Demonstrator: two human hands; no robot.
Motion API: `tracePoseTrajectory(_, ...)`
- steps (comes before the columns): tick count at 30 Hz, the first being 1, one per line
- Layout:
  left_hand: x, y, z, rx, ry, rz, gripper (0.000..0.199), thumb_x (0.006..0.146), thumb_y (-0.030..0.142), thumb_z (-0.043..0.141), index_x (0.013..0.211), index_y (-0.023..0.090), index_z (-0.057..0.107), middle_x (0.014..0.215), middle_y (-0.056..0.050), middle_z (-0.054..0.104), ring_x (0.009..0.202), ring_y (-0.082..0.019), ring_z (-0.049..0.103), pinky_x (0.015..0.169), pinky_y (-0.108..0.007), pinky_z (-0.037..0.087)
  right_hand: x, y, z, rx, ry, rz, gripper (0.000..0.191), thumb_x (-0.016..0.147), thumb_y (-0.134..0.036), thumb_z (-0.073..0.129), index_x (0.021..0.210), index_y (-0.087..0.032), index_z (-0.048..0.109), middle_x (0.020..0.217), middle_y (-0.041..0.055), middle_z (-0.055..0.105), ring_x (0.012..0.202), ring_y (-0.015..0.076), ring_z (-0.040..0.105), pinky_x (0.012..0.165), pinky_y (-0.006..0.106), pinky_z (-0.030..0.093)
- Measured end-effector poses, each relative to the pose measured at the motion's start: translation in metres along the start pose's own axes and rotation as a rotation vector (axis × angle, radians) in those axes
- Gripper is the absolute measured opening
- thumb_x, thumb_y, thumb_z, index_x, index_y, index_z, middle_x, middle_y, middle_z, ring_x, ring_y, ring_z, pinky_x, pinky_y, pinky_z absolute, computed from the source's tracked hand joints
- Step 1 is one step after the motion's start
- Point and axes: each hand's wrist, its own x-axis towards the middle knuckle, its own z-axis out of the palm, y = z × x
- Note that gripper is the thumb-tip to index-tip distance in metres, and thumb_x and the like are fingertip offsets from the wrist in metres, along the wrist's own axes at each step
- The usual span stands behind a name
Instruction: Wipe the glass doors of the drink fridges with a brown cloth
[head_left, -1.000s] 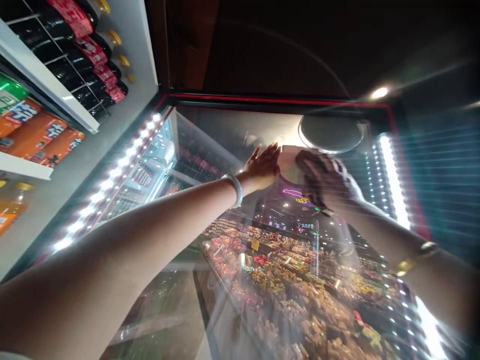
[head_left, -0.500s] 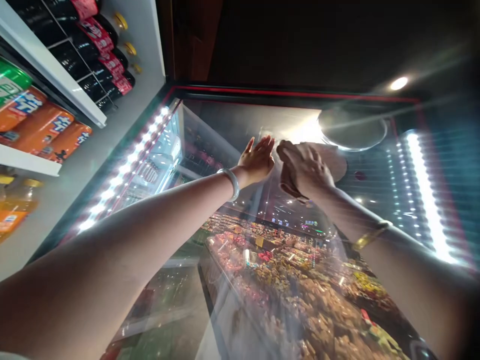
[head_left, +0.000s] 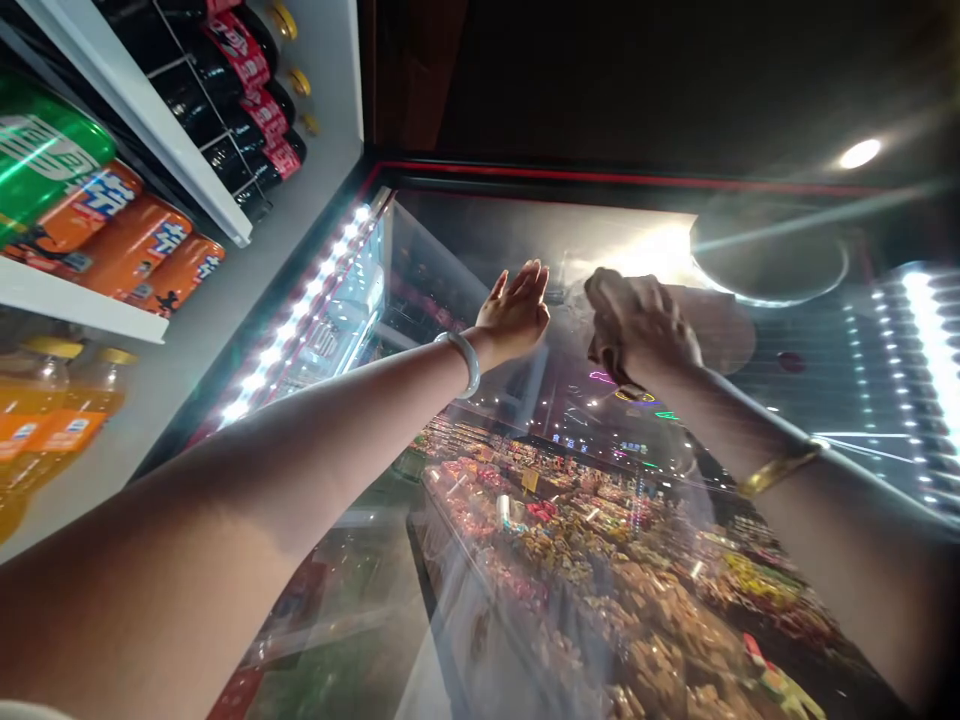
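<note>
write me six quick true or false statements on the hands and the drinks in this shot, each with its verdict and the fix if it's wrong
1. The right hand holds a brown cloth. True.
2. The left hand is closed into a fist. False: it is open, with its fingers extended.
3. A pale bracelet is worn on the left arm. True.
4. The right arm wears no bracelet. False: a gold bracelet is around it.
5. Dark bottles with red labels sit on a higher shelf than the green drink. True.
6. The two hands are clasped together. False: there is a gap between them.
</note>
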Motion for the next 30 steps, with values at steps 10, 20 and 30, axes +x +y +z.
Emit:
tracePoseTrajectory(10,-0.006,-0.033,-0.005,0.046,-0.026,-0.008,0.069,0.101,0.029,0.026,0.167,0.014,0.013,0.176,-0.005,0.012,0.164,-0.02,0.004,0.135,-0.044,0.001,0.006,-0.066,0.023,0.025,-0.01,-0.094,0.054,0.103,-0.035,0.036,0.157,-0.03,0.042,0.166,0.0097,0.032,0.153,0.0402,0.026,0.114,0.061,0.043)
tracePoseTrajectory(20,-0.021,-0.064,-0.015,0.092,-0.096,-0.032,0.07,0.101,0.027,0.022,0.167,0.01,0.008,0.177,-0.007,0.005,0.164,-0.018,0.001,0.134,-0.04,0.0,0.047,-0.097,0.041,0.054,0.071,0.082,0.056,0.105,-0.033,0.031,0.158,-0.019,0.041,0.163,0.0165,0.033,0.157,0.0421,0.018,0.123,0.063,0.031)
tracePoseTrajectory(30,-0.063,-0.119,-0.03,0.132,-0.091,-0.044,0.069,0.102,0.027,0.022,0.167,0.01,0.008,0.176,-0.01,0.007,0.164,-0.019,0.003,0.134,-0.041,-0.001,0.011,-0.095,0.034,0.072,-0.003,0.03,0.061,0.103,-0.041,0.044,0.16,-0.024,0.038,0.166,0.0173,0.03,0.156,0.048,0.02,0.115,0.071,0.04)
